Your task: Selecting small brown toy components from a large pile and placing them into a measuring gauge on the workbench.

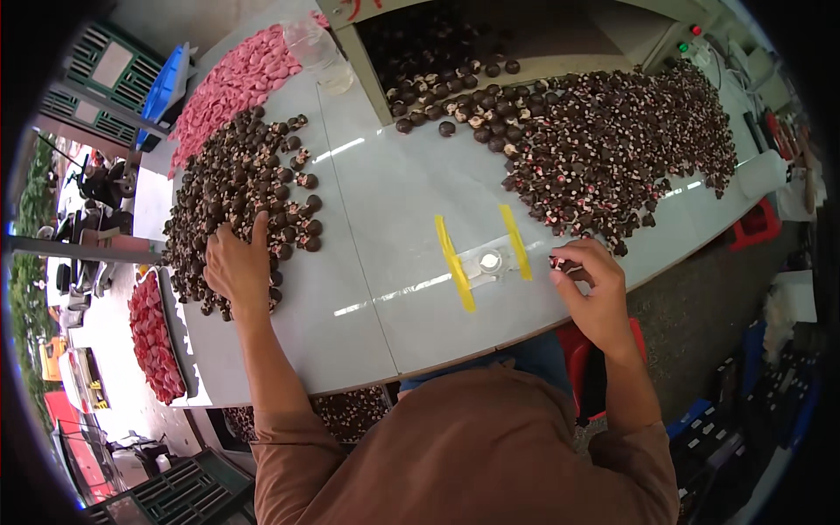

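My left hand (236, 265) reaches into a pile of dark brown round pieces with pale patches (236, 175) on the left of the table. Its thumb stands apart from the fingers; the fingertips touch the pile, and I see nothing held. My right hand (597, 293) pinches a small dark piece with red and white on it (560, 263) between thumb and fingers. Left of it, a small clear fixture (491, 262) with a bright round centre lies between two strips of yellow tape (454, 262). Beyond my right hand spreads a heap of small dark pieces with white and pink bits (604, 149).
Pink pieces (241, 74) are heaped at the far left beside a clear plastic container (319, 54). A box-like frame (363, 74) stands at the back with dark balls inside. A tray of red pieces (157, 337) sits at the left edge, and a red stool (577, 363) is below the table.
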Motion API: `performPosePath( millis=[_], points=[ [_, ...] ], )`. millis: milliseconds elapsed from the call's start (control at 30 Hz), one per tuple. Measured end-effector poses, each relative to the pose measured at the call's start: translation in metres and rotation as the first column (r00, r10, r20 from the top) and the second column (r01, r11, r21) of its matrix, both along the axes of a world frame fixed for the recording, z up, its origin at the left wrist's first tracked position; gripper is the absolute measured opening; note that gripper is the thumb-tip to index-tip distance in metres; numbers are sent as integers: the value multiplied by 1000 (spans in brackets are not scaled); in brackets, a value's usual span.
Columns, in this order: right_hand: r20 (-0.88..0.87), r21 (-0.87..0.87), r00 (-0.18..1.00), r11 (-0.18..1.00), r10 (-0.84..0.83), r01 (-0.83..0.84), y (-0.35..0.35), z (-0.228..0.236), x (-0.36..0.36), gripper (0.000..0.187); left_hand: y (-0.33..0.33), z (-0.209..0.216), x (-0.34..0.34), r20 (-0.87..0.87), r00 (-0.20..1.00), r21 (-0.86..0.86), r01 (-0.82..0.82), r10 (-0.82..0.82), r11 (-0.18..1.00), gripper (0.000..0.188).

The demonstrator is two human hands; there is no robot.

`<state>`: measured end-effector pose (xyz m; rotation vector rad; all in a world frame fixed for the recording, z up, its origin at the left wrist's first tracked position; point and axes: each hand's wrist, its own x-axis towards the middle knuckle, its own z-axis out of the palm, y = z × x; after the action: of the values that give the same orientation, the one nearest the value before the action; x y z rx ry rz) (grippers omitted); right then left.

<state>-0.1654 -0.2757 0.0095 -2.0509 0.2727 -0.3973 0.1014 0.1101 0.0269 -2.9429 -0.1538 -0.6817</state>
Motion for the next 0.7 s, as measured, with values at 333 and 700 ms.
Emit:
performPosePath(
  millis=[333,700],
  points=[
    [47,278,998,960,32,-44,2,-28,-7,32,-242,-8,0,119,56,-243,970,-991,25,37],
    [130,294,991,954,19,-57,1,-35,-7,33,-290,-35,20,18,-161,-99,982,-987,-162,28]
  ],
)
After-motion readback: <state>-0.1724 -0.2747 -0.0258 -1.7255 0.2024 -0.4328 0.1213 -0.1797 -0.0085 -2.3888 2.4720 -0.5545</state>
